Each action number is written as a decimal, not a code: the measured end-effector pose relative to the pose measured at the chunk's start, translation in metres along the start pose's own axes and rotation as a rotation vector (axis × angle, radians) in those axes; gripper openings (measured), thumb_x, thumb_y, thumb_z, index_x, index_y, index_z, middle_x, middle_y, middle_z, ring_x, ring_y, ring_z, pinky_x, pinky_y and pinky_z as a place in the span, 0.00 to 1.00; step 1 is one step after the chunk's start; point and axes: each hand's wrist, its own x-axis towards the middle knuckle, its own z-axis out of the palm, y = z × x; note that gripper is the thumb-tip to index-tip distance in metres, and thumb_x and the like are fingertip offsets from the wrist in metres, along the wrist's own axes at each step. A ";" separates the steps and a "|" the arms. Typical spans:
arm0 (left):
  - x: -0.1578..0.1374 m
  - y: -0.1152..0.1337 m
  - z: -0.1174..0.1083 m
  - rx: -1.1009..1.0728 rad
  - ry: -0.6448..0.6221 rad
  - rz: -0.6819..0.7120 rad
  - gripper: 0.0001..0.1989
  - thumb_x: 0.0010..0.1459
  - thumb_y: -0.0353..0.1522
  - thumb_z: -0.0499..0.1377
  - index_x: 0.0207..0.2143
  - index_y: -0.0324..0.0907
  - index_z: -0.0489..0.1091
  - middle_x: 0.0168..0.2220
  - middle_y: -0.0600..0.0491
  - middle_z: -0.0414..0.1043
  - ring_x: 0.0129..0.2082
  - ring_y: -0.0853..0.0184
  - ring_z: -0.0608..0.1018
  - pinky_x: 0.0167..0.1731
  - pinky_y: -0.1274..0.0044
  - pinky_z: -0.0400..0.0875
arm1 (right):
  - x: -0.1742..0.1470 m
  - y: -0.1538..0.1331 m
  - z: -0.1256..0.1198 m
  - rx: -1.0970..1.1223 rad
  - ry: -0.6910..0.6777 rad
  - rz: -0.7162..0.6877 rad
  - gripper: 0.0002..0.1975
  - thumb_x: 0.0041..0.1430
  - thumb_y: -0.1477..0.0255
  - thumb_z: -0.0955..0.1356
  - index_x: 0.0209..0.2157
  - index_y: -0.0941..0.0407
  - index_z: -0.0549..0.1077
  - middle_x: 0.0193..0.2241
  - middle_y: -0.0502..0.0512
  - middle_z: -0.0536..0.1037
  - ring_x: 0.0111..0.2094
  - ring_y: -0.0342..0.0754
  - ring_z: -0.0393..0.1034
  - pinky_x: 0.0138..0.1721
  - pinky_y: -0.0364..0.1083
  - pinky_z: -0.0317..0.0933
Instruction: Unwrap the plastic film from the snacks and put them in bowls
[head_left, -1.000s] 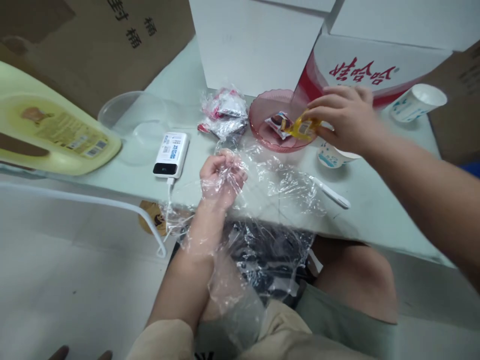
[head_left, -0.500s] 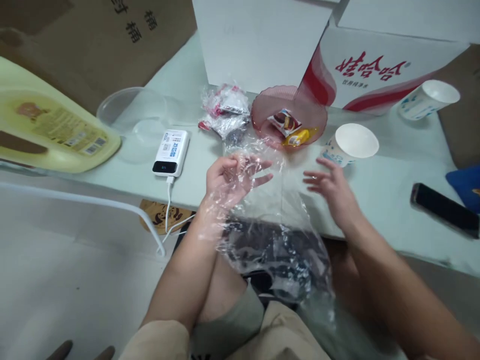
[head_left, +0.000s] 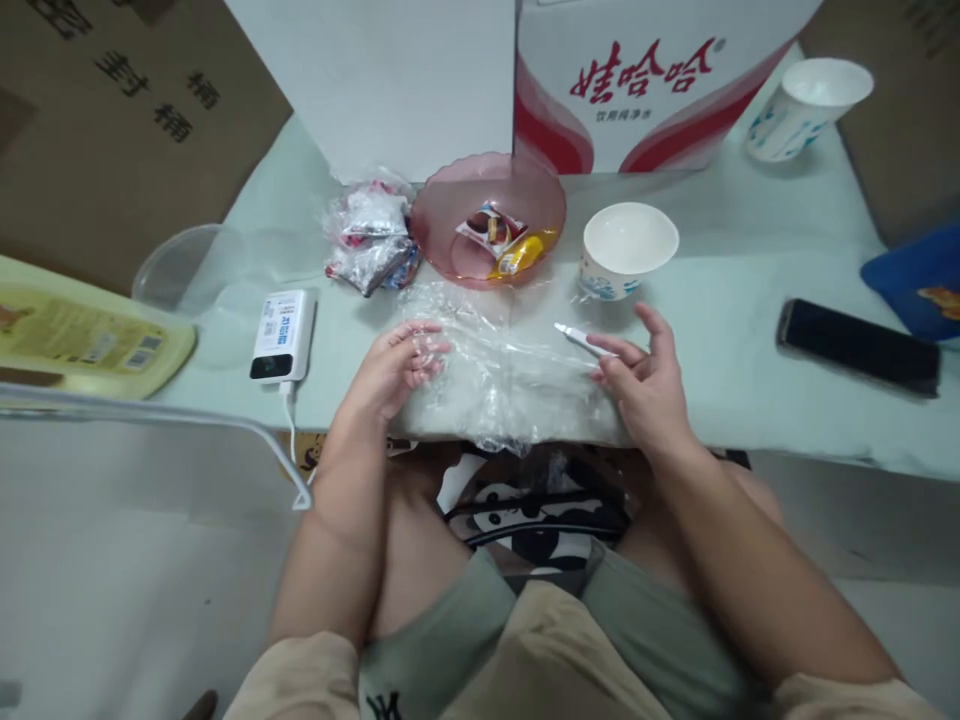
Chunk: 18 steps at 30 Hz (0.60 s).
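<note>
**Pale-green table, clear plastic film spread between two bare hands**

Film lies crumpled on the tabletop, filling most of the gap between the hands and reaching the near edge. Left hand: half-curled, fingertips in the film's left side; can't tell if it's pinched or just touching. Right hand: fingers loosely spread, thumb apart from index, no grip on anything that I can make out; fingertips near the film's right end.

Handling, my read: very light, limp, slippery, likely static-prone. Won't hold shape, drags on skin, folds over itself. Probably stretches or tears if yanked. Take hold at a free edge or corner, thumb against index, both sides at once; gather it rather than push it.

Watch out: slim white tool just beyond the right fingertips, beside the film. Can't tell if it has a blade out; treat as a snag risk. Pink bowl with two wrapped snacks sits beyond the film, between the hands; paper cup ahead of the right hand. Keep loose film off both.
</note>
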 end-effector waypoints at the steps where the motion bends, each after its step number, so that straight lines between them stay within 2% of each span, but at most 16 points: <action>1: 0.001 0.000 0.000 0.040 0.003 -0.003 0.18 0.40 0.32 0.68 0.38 0.40 0.73 0.28 0.53 0.77 0.19 0.74 0.74 0.16 0.84 0.61 | 0.001 0.000 -0.003 0.020 0.010 0.069 0.34 0.54 0.59 0.74 0.59 0.48 0.60 0.39 0.51 0.82 0.26 0.42 0.71 0.29 0.44 0.69; 4: 0.002 -0.002 -0.003 0.146 -0.039 -0.003 0.18 0.39 0.30 0.68 0.37 0.39 0.72 0.25 0.55 0.75 0.19 0.74 0.73 0.17 0.84 0.60 | 0.001 -0.002 -0.010 0.029 0.074 0.192 0.26 0.50 0.60 0.74 0.48 0.52 0.68 0.31 0.49 0.81 0.24 0.42 0.71 0.26 0.43 0.66; 7: 0.002 -0.005 -0.008 0.171 -0.063 0.003 0.16 0.39 0.29 0.67 0.35 0.38 0.71 0.23 0.56 0.73 0.20 0.74 0.71 0.19 0.83 0.63 | 0.003 -0.003 -0.015 0.031 0.198 0.103 0.18 0.51 0.63 0.73 0.43 0.52 0.68 0.28 0.47 0.79 0.27 0.43 0.74 0.30 0.43 0.67; 10: 0.002 -0.008 -0.011 0.092 -0.026 0.069 0.23 0.43 0.31 0.68 0.43 0.41 0.68 0.28 0.54 0.76 0.25 0.72 0.76 0.26 0.81 0.71 | 0.004 -0.001 -0.015 0.055 0.247 0.046 0.19 0.55 0.63 0.71 0.47 0.50 0.66 0.30 0.46 0.79 0.27 0.43 0.75 0.32 0.44 0.69; 13: 0.000 -0.012 -0.013 0.120 -0.080 0.127 0.38 0.47 0.35 0.71 0.58 0.45 0.59 0.35 0.51 0.79 0.31 0.67 0.81 0.31 0.78 0.75 | 0.003 0.002 -0.012 0.032 0.108 0.074 0.34 0.54 0.60 0.73 0.59 0.48 0.61 0.38 0.52 0.82 0.31 0.46 0.77 0.34 0.47 0.71; 15: 0.000 -0.016 -0.015 0.195 -0.106 0.186 0.46 0.47 0.37 0.72 0.63 0.48 0.52 0.36 0.51 0.79 0.28 0.68 0.80 0.30 0.78 0.74 | 0.001 0.004 -0.010 -0.025 -0.021 0.096 0.42 0.52 0.60 0.75 0.65 0.47 0.57 0.39 0.53 0.82 0.32 0.48 0.77 0.36 0.49 0.73; 16: 0.000 -0.018 -0.017 0.221 -0.095 0.239 0.48 0.47 0.38 0.73 0.65 0.49 0.50 0.35 0.52 0.79 0.26 0.69 0.79 0.29 0.78 0.74 | 0.001 0.005 -0.010 -0.052 -0.061 0.093 0.42 0.52 0.60 0.75 0.65 0.48 0.57 0.37 0.52 0.81 0.31 0.48 0.76 0.37 0.50 0.73; 18: -0.001 -0.020 -0.022 0.244 -0.060 0.369 0.49 0.48 0.39 0.73 0.66 0.51 0.49 0.36 0.52 0.79 0.23 0.70 0.78 0.28 0.78 0.74 | 0.001 0.004 -0.010 -0.088 -0.079 0.040 0.35 0.56 0.62 0.73 0.63 0.47 0.60 0.33 0.50 0.79 0.31 0.47 0.75 0.37 0.50 0.73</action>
